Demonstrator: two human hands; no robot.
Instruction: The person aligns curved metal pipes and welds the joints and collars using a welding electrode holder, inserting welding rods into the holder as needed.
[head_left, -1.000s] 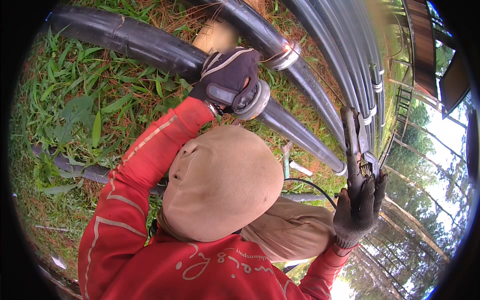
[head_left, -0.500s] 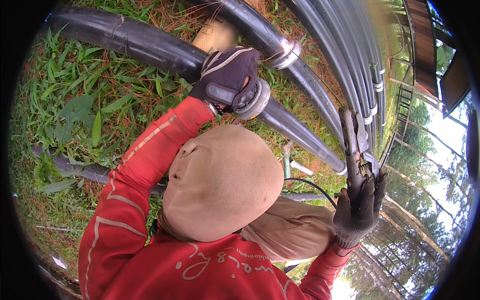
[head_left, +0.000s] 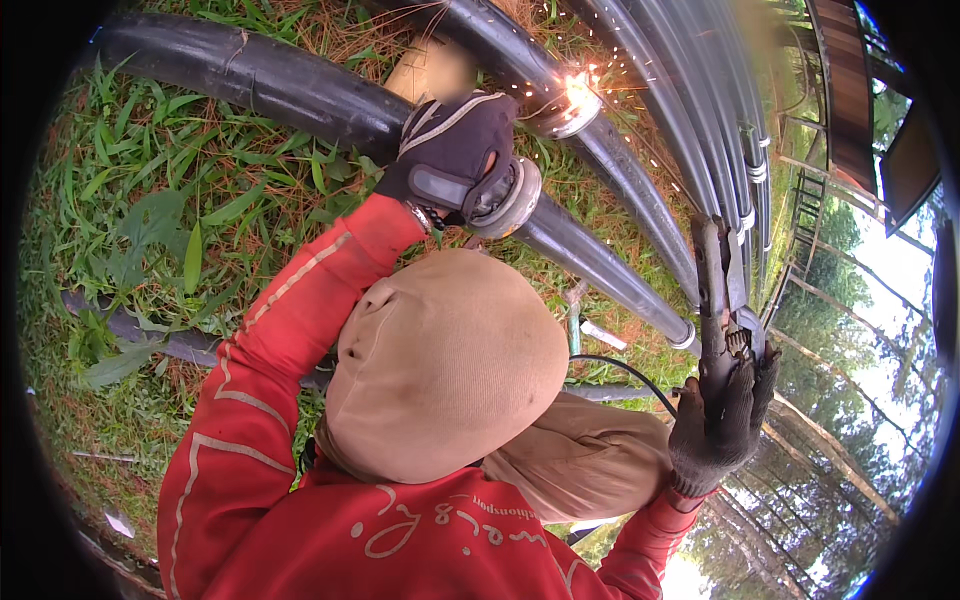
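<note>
My left hand (head_left: 450,150), in a dark glove with pale piping, is closed over a black pipe (head_left: 270,85) beside its metal collar (head_left: 508,200). Its fingertips are hidden. My right hand (head_left: 725,425), in a dark knit glove, grips a welding electrode holder (head_left: 715,285) whose jaws point up and away. The rod appears as only a faint thin line. On a second black pipe (head_left: 630,175), bright sparks (head_left: 580,93) fly from the edge of its pale collar (head_left: 570,122), some way from the holder's tip.
More black pipes (head_left: 690,100) with pale collars run along the right. A black cable (head_left: 630,370) curves near my right hand. Rounded beige cloth (head_left: 450,360) fills the middle, below the collar. A tan block-like piece (head_left: 415,75), partly blurred, lies between pipes. Grass (head_left: 140,220) and dry needles cover the ground.
Bright sparks have appeared at the second pipe's collar. My right hand and the electrode holder have shifted slightly to the right. My left hand has stayed almost still on its pipe.
</note>
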